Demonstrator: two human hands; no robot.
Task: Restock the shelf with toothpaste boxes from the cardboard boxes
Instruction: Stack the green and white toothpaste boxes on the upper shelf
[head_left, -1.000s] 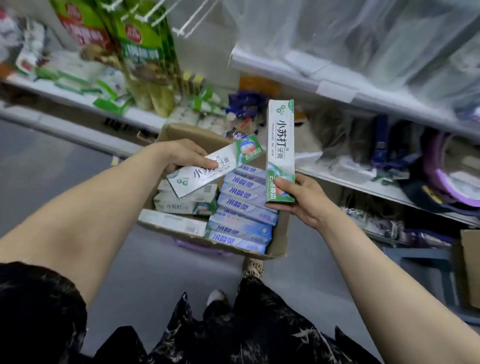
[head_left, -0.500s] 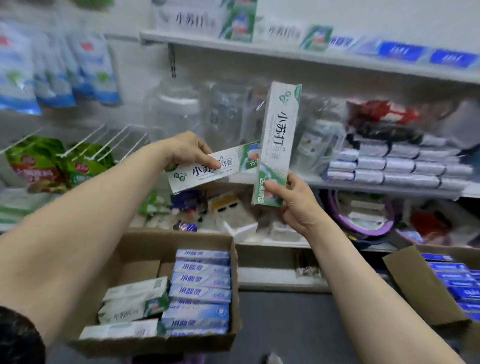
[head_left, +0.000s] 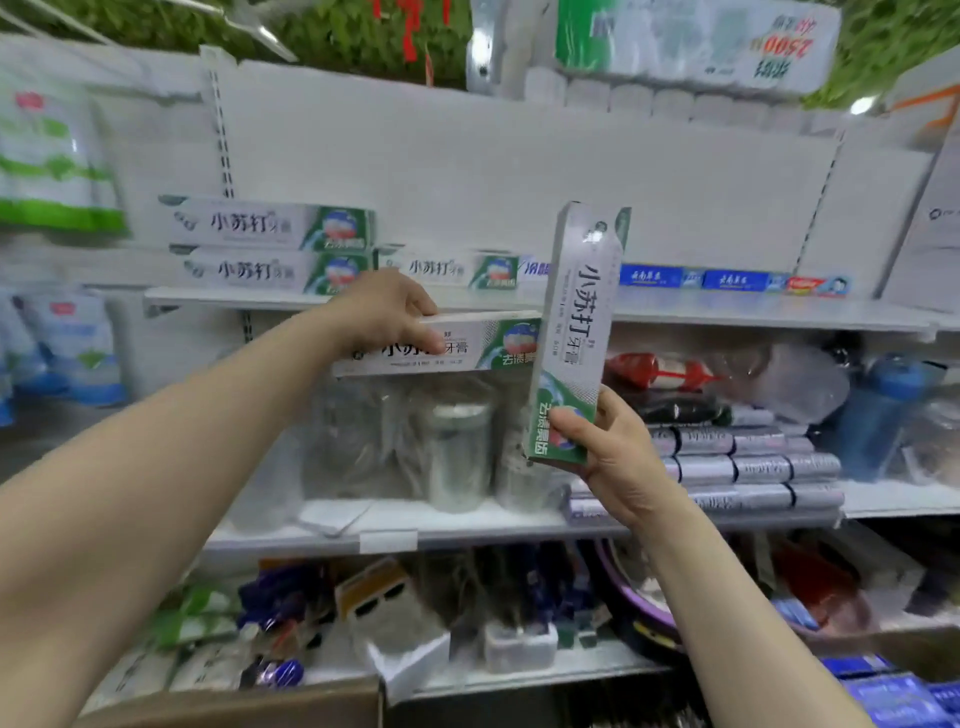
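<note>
My left hand (head_left: 387, 314) grips a white-and-green toothpaste box (head_left: 467, 345) held level, just below the front edge of the upper shelf (head_left: 727, 312). My right hand (head_left: 608, 447) grips the green bottom end of a second, upright toothpaste box (head_left: 576, 322) that crosses in front of the first one's right end. On the upper shelf lie matching boxes: two stacked at the left (head_left: 270, 247) and one beside them (head_left: 452, 270). Only the top edge of a cardboard box (head_left: 234, 706) shows at the bottom left.
Blue toothpaste boxes (head_left: 691, 278) and a red one line the upper shelf's right part. The shelf below holds clear jars (head_left: 457, 441) and stacked silver packs (head_left: 748, 462). Another carton with blue boxes (head_left: 893, 696) sits at the bottom right. Bagged goods hang at the left.
My view has swung up from the carton on the floor to the shelves. Both hands have risen with their boxes toward the upper shelf; the left box is now level.
</note>
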